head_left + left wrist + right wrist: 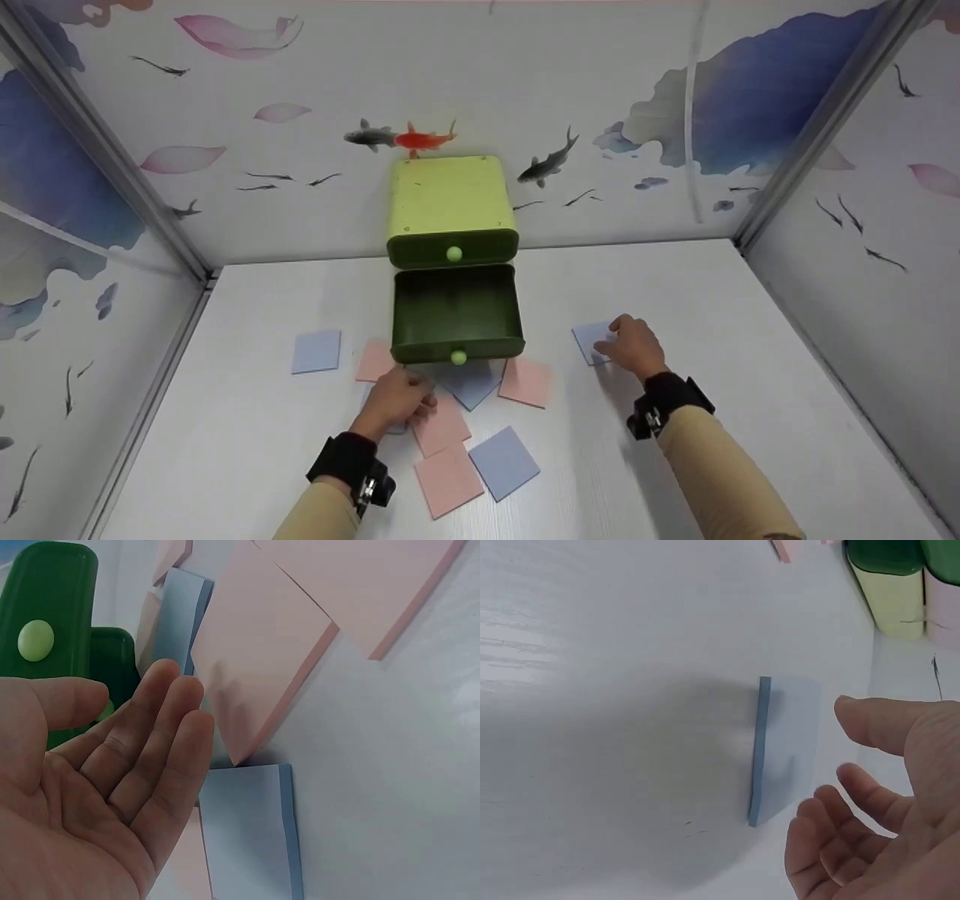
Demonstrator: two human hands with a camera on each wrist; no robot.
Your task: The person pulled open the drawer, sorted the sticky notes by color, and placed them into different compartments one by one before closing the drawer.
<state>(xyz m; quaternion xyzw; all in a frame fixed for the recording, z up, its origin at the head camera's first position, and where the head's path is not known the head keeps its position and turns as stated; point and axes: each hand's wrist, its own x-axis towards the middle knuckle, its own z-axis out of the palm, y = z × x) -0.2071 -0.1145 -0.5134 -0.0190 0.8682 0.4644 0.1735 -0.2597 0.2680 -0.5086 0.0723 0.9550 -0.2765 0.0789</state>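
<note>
Right blue note pad [587, 343]: flat on the white table [247, 450], right of the drawer, well apart from the other pads.
Right hand [636, 347]: over that pad; thumb apart, fingers loosely bent, gap between them, gripping nothing.
Left hand [394, 403]: over the left-centre blue note pad [247, 836]; fingers close together, slightly bent, thumb apart, pinching nothing. Contact with pad: can't tell.
Centre pads: middle pink note pad [442, 426] meets front pink note pad [448, 481]; front blue note pad [505, 463] just beside the latter, to its right.
By drawer front: blue note pad [471, 384] in the middle, pink note pad [525, 381] right, another pink note pad [373, 361] left.
Far-left blue note pad [316, 352]: lies alone.
Cabinet [450, 195]: lime body against the fish-print wall [600, 60]; lower drawer [456, 307] pulled out, upper drawer [420, 251] closed.
Wrists: black straps [677, 395], beige sleeves [724, 469].
</note>
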